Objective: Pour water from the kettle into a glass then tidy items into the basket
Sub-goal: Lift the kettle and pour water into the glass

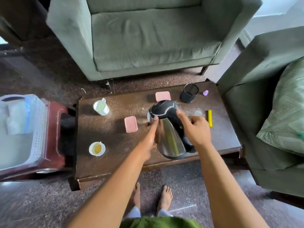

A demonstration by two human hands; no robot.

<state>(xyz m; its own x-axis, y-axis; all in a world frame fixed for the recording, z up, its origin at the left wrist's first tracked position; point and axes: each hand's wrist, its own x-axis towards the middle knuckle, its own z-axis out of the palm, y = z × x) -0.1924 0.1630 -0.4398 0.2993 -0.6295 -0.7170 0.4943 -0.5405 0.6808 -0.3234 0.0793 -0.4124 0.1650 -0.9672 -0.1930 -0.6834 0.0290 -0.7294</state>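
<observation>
A steel kettle with a black lid and handle stands near the front of the dark wooden table. My right hand grips its black handle, thumb up by the lid. My left hand lies with straight fingers along the kettle's left side, fingertips at the rim. A clear glass stands just beyond the kettle, partly hidden by my right hand. The white plastic basket sits on a red stool at the left.
On the table lie two pink boxes, a white mug, a small cup of yellowish liquid, a black mesh pen holder, a purple item and a yellow bar. Green armchairs stand behind and right.
</observation>
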